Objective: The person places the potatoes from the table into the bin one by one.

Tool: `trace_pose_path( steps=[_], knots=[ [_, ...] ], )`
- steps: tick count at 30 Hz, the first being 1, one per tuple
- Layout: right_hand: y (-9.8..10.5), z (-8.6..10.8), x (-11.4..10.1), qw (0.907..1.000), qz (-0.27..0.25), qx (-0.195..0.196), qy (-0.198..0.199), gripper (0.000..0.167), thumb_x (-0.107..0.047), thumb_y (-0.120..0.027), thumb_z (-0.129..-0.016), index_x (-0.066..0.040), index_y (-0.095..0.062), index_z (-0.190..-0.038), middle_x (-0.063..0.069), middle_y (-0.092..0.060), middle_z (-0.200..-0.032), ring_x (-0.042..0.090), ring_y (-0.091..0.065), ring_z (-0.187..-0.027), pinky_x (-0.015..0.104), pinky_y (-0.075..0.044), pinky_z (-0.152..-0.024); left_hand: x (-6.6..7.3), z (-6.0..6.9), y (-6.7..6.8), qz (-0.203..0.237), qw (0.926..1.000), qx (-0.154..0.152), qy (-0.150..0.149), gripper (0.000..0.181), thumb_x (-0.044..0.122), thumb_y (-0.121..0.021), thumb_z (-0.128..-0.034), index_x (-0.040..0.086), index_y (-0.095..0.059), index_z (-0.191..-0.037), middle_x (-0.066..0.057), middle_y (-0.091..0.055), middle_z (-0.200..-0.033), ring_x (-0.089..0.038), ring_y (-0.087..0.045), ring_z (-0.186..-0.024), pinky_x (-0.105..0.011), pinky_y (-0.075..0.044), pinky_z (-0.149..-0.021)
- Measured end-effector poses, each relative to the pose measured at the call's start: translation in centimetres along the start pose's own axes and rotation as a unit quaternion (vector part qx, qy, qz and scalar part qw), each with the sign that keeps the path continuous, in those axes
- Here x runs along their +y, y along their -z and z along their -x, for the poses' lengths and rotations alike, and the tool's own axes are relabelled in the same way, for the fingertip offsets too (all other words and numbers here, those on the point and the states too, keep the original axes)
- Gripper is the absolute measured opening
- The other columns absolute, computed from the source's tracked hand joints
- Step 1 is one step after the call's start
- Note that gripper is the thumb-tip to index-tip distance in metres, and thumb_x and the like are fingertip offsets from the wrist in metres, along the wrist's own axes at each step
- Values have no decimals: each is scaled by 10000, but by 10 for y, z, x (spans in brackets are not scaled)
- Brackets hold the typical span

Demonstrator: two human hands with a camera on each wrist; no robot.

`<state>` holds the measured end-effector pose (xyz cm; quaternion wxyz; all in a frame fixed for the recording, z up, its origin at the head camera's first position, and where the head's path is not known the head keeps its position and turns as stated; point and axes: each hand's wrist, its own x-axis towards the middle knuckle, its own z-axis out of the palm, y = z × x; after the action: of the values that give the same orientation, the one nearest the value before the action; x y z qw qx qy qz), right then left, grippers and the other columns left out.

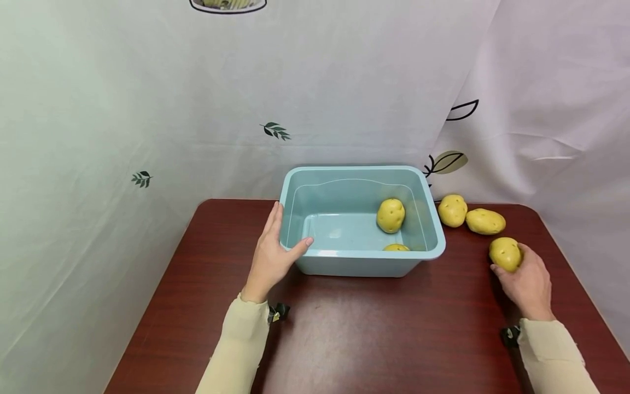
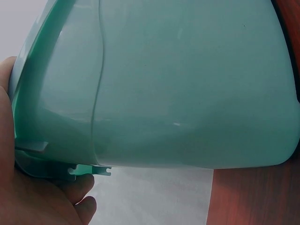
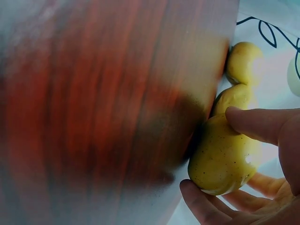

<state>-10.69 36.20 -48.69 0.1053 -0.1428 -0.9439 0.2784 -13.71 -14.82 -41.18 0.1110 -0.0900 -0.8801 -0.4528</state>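
My left hand (image 1: 269, 260) rests at the near left corner of a light blue plastic bin (image 1: 361, 254), fingers fairly straight along its left side and thumb over the front rim. The left wrist view has the bin's outer wall (image 2: 187, 93) close up, with fingertips below the rim. At the right, my right hand (image 1: 531, 282) grips a yellow potato (image 1: 505, 254) between thumb and fingers; the same potato (image 3: 220, 159) fills the grip in the right wrist view. Inside the bin lie one potato (image 1: 391, 215) and another (image 1: 396, 247), partly hidden by the front wall.
Between the bin and the right hand, a rounder potato (image 1: 453, 210) and a longer one (image 1: 485, 221) lie side by side near the back edge of the dark red table (image 1: 344, 328). Behind the table hangs a pale cloth (image 1: 359, 98) with leaf prints.
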Motion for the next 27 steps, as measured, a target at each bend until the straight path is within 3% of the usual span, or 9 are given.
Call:
trace_pose_path(
  steps=[9, 27],
  knots=[
    [0, 1, 0, 9999, 6, -93, -50, 754, -133, -685, -919, 128, -284, -1502, 433, -372, -1400, 607, -386, -1193, 696, -315, -933, 1, 0, 0, 3, 10000, -12, 10, 1030, 569, -725, -865, 100, -191, -1610, 85, -122, -1666, -117, -180, -1510, -495, -267, -1170],
    [5, 4, -18, 9994, -149, 214, 248, 734, -153, -674, -935, 84, -303, -1522, 383, -376, -1458, 588, -400, -1221, 695, -314, -959, -1, 0, 0, 2, 10000, 19, -52, 1024, 579, -717, -867, 110, -192, -1611, 96, -118, -1665, -103, -176, -1509, -493, -283, -1163]
  ],
)
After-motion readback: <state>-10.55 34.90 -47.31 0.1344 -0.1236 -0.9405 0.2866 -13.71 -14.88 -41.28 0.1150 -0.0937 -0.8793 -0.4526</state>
